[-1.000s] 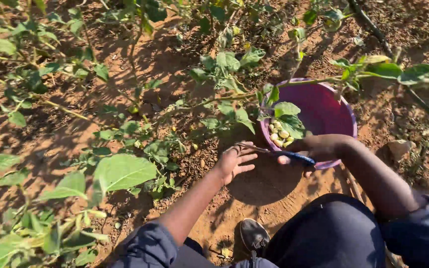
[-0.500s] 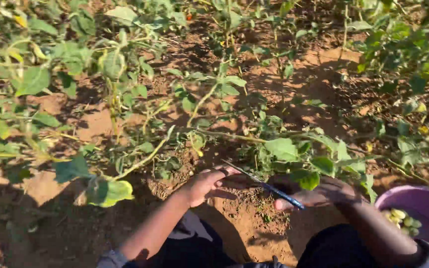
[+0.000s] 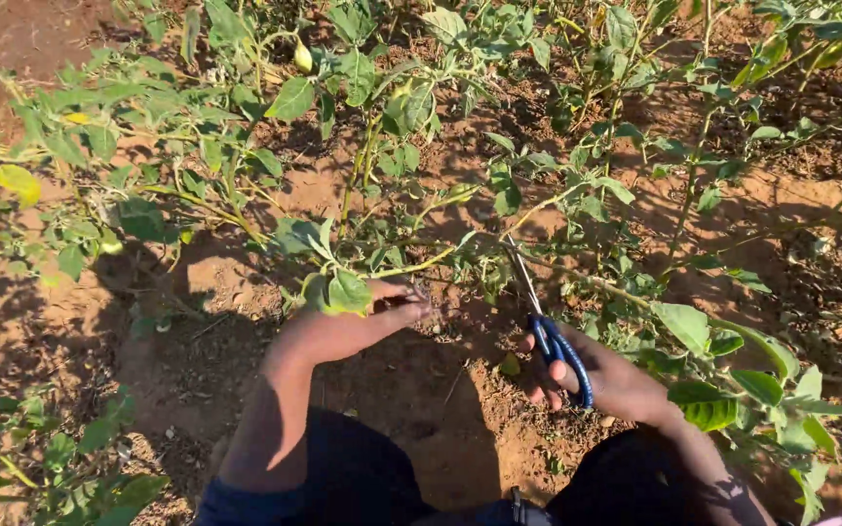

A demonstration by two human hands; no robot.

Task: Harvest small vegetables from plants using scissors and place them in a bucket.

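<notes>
From the head camera, looking down: the left hand reaches out flat over the red-brown dirt. Its fingers pinch a thin green plant stem with broad leaves near a leaf clump at about 11 o'clock from the palm. The right hand is clenched around the blue-handled metal scissors. The blades point up toward 11 o'clock, and their tip sits right by the same stem. The stem runs across from 9 o'clock to 3 o'clock, so the blades meet it almost crossways. The stem lies between both hands, and the left hand is the nearer one. I cannot tell if the blades are apart or together.
</notes>
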